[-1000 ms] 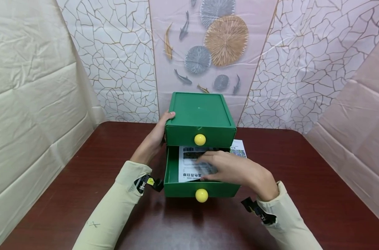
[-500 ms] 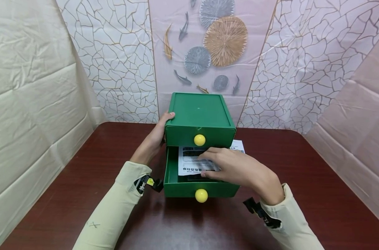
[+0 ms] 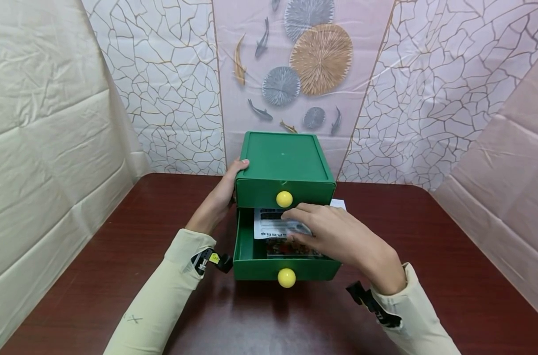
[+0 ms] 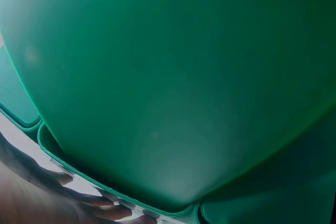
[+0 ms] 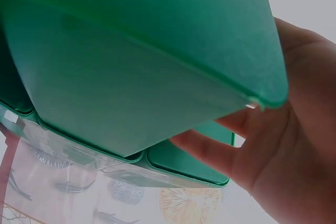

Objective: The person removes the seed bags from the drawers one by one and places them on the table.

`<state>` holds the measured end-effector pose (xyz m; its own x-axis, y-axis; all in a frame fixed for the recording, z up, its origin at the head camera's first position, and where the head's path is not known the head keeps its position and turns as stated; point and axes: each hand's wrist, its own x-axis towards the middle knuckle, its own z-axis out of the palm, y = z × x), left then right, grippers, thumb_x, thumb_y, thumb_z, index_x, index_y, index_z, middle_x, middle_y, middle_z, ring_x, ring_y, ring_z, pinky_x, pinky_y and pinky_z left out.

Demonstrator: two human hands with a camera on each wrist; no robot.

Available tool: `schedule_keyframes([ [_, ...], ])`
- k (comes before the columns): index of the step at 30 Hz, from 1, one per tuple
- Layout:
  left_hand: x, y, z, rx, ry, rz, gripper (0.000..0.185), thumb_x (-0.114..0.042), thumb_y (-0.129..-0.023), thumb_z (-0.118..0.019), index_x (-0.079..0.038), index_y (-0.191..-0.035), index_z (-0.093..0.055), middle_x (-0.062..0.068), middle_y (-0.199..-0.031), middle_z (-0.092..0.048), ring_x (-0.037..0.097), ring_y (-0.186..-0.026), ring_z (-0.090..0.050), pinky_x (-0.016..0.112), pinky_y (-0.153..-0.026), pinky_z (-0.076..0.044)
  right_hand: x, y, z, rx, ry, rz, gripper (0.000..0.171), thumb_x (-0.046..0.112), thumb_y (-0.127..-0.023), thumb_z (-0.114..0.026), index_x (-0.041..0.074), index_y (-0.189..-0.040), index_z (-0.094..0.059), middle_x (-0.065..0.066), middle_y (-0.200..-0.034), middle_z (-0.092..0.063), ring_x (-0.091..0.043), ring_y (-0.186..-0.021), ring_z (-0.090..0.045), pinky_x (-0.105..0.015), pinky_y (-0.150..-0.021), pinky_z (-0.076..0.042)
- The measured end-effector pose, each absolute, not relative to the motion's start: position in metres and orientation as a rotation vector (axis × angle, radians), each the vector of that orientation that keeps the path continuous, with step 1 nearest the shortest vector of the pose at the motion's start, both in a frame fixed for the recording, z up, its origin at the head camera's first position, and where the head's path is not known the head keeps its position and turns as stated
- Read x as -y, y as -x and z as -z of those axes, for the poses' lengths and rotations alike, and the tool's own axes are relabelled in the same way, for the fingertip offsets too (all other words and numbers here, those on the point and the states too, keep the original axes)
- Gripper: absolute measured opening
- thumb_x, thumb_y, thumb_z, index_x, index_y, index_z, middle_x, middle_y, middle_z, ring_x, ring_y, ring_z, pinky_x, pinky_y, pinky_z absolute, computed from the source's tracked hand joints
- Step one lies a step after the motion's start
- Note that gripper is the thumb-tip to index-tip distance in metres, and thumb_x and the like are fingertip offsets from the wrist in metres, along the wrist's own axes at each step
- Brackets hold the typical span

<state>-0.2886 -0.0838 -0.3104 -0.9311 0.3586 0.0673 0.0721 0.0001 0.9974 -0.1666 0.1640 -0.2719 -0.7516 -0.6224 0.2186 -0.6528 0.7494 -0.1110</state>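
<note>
A small green two-drawer cabinet (image 3: 283,157) stands on the table, its lower drawer (image 3: 257,270) pulled out. My left hand (image 3: 220,195) rests against the cabinet's left side, thumb on the top edge and fingers extended along the wall. Over the open drawer, my right hand (image 3: 337,231) pinches a white seed packet (image 3: 269,229) printed with upside-down characters. The packet's back end is hidden under the upper drawer. Below it lies a darker packet (image 3: 278,246) with a reddish flower picture. The right wrist view shows the green drawer front (image 5: 131,82) beside my fingers.
Another white packet (image 3: 338,203) shows at the cabinet's right side, mostly behind my right hand. Yellow round knobs (image 3: 284,199) stick out from both drawer fronts. Dark reddish-brown table (image 3: 451,246) surrounds the cabinet, with cloth-hung walls (image 3: 176,74) at the back and sides.
The seed packet's near edge has moved back and up with my right hand, uncovering the darker packet beneath. My left hand and the cabinet have stayed in place.
</note>
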Motion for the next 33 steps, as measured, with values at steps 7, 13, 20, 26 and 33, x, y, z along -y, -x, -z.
schedule_keyframes([
  [7, 0.085, 0.289, 0.310, -2.045, -0.463, -2.054, 0.082, -0.056, -0.104, -0.035, -0.029, -0.172, 0.001, 0.016, -0.173, -0.011, 0.038, -0.148, -0.025, 0.061, -0.120, -0.021, -0.162, 0.174, 0.277, 2.475, -1.100, -0.063, 0.029, 0.016, -0.099, -0.073, 0.012, -0.127, -0.072, 0.003, -0.103, -0.070, -0.012, -0.083, -0.064, -0.033, -0.073, -0.054],
  [13, 0.086, 0.288, 0.309, -2.049, -0.472, -2.062, 0.079, -0.056, -0.104, -0.035, -0.030, -0.172, -0.003, 0.019, -0.167, -0.022, 0.036, -0.137, -0.035, 0.057, -0.115, -0.027, -0.156, 0.179, 0.285, 2.274, -1.076, 0.171, 0.020, 0.008, -0.088, -0.070, 0.009, -0.108, -0.070, 0.000, -0.090, -0.068, -0.016, -0.076, -0.062, -0.031, -0.065, -0.046],
  [20, 0.086, 0.289, 0.310, -2.052, -0.474, -2.061, 0.080, -0.057, -0.104, -0.035, -0.031, -0.172, -0.002, 0.018, -0.169, -0.019, 0.036, -0.136, -0.036, 0.056, -0.114, -0.029, -0.146, 0.179, 0.294, 2.367, -0.994, 0.247, 0.013, 0.009, -0.085, -0.066, 0.013, -0.089, -0.055, 0.005, -0.075, -0.059, -0.014, -0.065, -0.052, -0.029, -0.059, -0.035],
  [26, 0.085, 0.290, 0.310, -2.043, -0.483, -2.067, 0.080, -0.057, -0.103, -0.035, -0.031, -0.172, -0.003, 0.018, -0.168, -0.020, 0.036, -0.136, -0.037, 0.056, -0.113, -0.029, -0.146, 0.180, 0.297, 2.511, -0.925, 0.190, 0.025, 0.020, -0.094, -0.073, 0.009, -0.099, -0.051, 0.007, -0.067, -0.046, -0.012, -0.060, -0.045, -0.027, -0.055, -0.037],
  [33, 0.085, 0.290, 0.311, -2.049, -0.496, -2.068, 0.080, -0.056, -0.104, -0.036, -0.030, -0.172, -0.004, 0.016, -0.171, -0.017, 0.037, -0.143, -0.030, 0.058, -0.117, -0.025, -0.148, 0.180, 0.297, 2.523, -1.026, 0.056, 0.026, 0.009, -0.094, -0.066, 0.011, -0.116, -0.054, 0.009, -0.069, -0.046, -0.010, -0.061, -0.044, -0.024, -0.054, -0.036],
])
